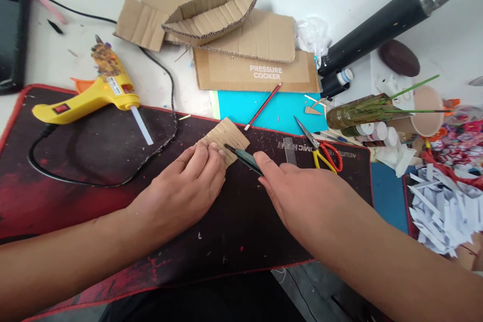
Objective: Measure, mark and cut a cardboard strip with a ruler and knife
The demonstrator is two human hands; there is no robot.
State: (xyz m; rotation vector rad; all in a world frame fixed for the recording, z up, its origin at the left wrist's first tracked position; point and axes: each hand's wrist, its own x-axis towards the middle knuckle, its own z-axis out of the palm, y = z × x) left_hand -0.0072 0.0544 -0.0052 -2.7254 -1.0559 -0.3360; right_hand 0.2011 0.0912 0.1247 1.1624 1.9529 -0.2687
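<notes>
My left hand point(192, 178) presses a small piece of corrugated cardboard point(233, 136) down on the dark mat with bent fingertips, covering its lower left part. In my right hand point(298, 186) is a dark green craft knife point(247, 159), its black tip pointing left and resting at or just above the cardboard, close to my left fingers. I cannot tell whether the tip touches it. A clear ruler-like strip point(290, 151) and scissors point(320, 146) with red and yellow handles lie just beyond my right hand.
A yellow glue gun point(90, 98) lies at left, its cord looping over the mat point(241, 231). Behind are a boat-shaped cardboard piece point(211, 15), cardboard sheets point(260, 73), a red pencil point(263, 105) and blue paper point(237, 110). A black flask point(381, 20) and paper strips point(445, 206) are at right.
</notes>
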